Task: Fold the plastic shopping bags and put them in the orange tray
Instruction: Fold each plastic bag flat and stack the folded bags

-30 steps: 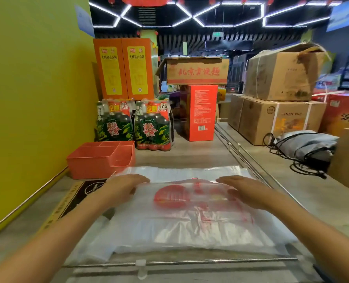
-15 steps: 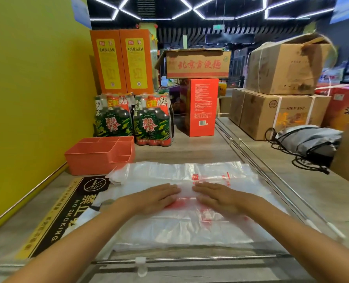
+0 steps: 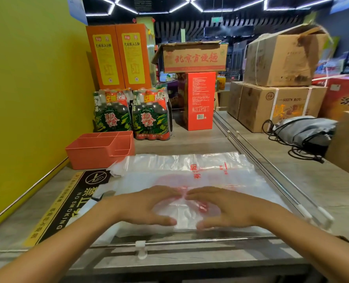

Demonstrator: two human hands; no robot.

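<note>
A clear, crinkled plastic shopping bag with red print (image 3: 192, 176) lies flat on the grey wood-grain counter (image 3: 190, 139). The orange plastic tray with several compartments (image 3: 100, 149) stands upright just beyond the bag's far left corner, nearly touching it.

We see the clear plastic shopping bag (image 3: 190, 180) flat on the grey wooden counter (image 3: 190, 139), the orange plastic tray (image 3: 100, 150) behind-left of it, bottle packs (image 3: 132, 117) behind the tray, both hands (image 3: 147, 205) on the bag.

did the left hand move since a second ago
Yes. The left hand slid right along the bag, from its left edge toward the red print in the middle, away from the tray.
</note>
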